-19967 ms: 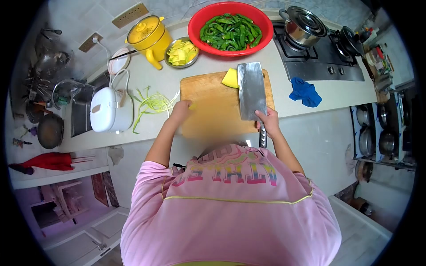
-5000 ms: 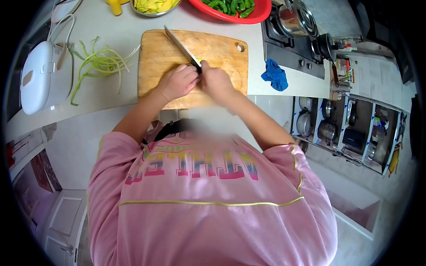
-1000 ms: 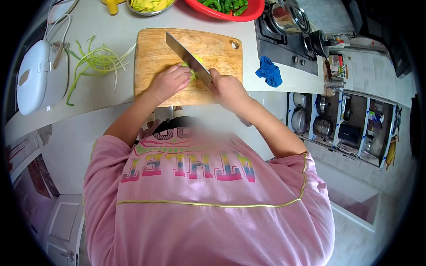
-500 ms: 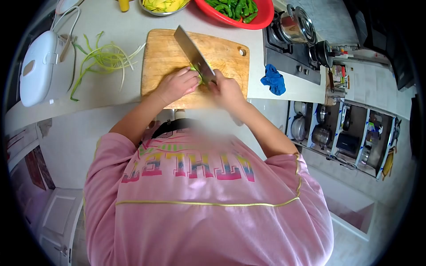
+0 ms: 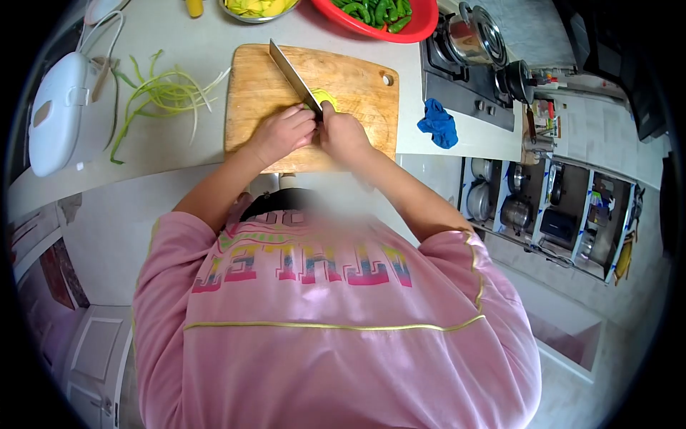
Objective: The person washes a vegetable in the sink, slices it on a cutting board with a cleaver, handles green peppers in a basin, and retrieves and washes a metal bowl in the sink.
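Note:
On a wooden cutting board (image 5: pixel 357 79), my right hand (image 5: pixel 344 136) is closed round the handle of a broad-bladed cleaver (image 5: pixel 291 74). The blade points to the far left and stands on edge near the middle of the board. Just left of the blade, my left hand (image 5: pixel 284 134) has its fingers curled down on a piece of green vegetable, which looks like zucchini and is mostly hidden under the fingers. Thin yellow-green slices (image 5: pixel 325 97) lie right against the blade's other side.
Scallions (image 5: pixel 168 91) and a white appliance (image 5: pixel 57 118) lie left. Behind the board stand a metal bowl of yellow slices (image 5: pixel 259 8) and a red basin (image 5: pixel 425 21) of green peppers. Right are a blue cloth (image 5: pixel 437 124), a stove (image 5: pixel 464 89) with pots, and an open drawer (image 5: pixel 550 214).
My right hand and the cleaver have moved left, close against my left hand. The yellow-green slices now show on the blade's right side. My left hand stays nearly in place.

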Motion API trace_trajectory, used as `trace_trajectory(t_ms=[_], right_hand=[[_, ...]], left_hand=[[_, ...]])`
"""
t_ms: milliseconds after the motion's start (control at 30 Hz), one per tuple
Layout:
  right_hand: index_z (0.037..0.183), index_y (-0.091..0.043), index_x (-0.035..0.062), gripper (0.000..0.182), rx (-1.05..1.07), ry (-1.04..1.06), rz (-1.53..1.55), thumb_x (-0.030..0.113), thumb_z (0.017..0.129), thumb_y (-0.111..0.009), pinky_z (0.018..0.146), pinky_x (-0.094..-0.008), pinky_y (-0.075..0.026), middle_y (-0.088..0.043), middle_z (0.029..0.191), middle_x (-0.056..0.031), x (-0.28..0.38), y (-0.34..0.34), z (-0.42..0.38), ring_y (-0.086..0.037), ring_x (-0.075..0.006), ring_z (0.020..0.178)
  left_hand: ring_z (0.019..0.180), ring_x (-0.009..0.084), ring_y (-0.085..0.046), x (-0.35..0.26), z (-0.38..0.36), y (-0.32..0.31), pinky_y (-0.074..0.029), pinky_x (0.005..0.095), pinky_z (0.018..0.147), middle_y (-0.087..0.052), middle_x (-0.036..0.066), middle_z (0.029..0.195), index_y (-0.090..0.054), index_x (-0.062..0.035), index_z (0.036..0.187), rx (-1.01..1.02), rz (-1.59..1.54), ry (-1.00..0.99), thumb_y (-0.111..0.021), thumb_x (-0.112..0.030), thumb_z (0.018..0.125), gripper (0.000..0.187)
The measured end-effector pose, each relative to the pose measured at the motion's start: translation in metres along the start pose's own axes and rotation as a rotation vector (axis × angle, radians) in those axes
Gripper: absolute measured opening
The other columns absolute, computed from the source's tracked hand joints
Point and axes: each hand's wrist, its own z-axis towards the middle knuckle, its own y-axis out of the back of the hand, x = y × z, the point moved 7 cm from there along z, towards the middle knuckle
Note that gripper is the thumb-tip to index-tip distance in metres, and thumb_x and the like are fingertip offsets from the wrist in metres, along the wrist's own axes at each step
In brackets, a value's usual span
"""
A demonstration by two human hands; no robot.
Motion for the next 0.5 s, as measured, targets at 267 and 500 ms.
trace_trajectory(t_ms=[267, 500], right_hand=[[0.097, -0.046, -0.0021, 0.021, -0.023, 0.004, 0.062, 0.010, 0.082, -0.055, 0.056, -0.0489, -0.047, -0.057, 0.061, -0.0232, -0.004, 0.038, -0.029, -0.058, -0.0412, 0.059], [0.096, -0.045, -0.0045, 0.023, 0.056, 0.037, 0.046, 0.007, 0.079, -0.055, 0.058, -0.0490, -0.048, -0.058, 0.063, -0.0248, 0.000, 0.038, -0.036, -0.059, -0.0411, 0.062]], left_hand=[[0.090, 0.0186, -0.057, -0.004, 0.000, 0.004, -0.048, 0.0304, 0.089, -0.057, 0.004, 0.091, -0.059, -0.0085, 0.085, -0.031, 0.017, -0.009, -0.067, -0.009, 0.072, 0.016], [0.091, 0.0190, -0.057, -0.005, 0.001, 0.007, -0.049, 0.0296, 0.087, -0.058, 0.002, 0.092, -0.060, -0.0097, 0.086, -0.041, 0.038, 0.004, -0.069, -0.010, 0.071, 0.017]])
